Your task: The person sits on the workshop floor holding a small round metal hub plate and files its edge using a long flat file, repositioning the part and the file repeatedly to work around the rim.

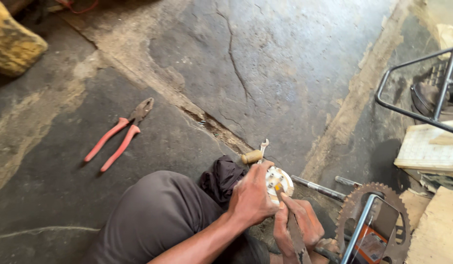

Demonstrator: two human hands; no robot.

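My left hand (252,196) grips a small round white metal part (279,180) with bolts on its face, held just above the floor. My right hand (298,226) holds a flat dark tool (294,233) whose tip rests against the white part's face. A small wrench head (263,145) and a tan wooden-handled tool (252,157) lie right behind my left hand. A black rag (220,177) sits by my knee (158,215).
Red-handled pliers (120,138) lie on the cracked concrete floor at the left. A rusty chain sprocket (374,220) and a metal rod (318,188) are at the right, with a black metal frame (416,83), wooden boards (431,151) and a yellow object (14,41) at the edges.
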